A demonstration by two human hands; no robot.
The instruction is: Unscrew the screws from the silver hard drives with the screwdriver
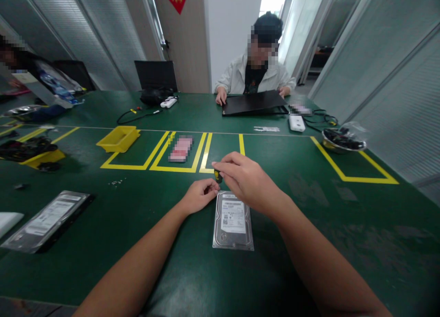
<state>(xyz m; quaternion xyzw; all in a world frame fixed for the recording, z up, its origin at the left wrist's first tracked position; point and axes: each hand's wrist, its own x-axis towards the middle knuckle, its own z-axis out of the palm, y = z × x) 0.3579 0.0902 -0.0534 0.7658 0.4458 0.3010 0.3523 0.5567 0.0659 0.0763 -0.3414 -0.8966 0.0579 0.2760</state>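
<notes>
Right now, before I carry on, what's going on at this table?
The person's right hand has its grip on a short black-and-yellow tool, apparently a screwdriver, at the far left corner of a hard drive lying label up. The left hand is curled by that same corner; whether it touches the drive is unclear. A second drive lies off to the left. Across the table, a co-worker holds a flat black panel.

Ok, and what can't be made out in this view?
Head view throughout:
Hard drive: top right corner hidden by the right hand.
Label: fine print too small.
Tool: lower end too small to tell beside the left hand.
White object: cut off by the left edge.
Pink item: blurred into blocks.
</notes>
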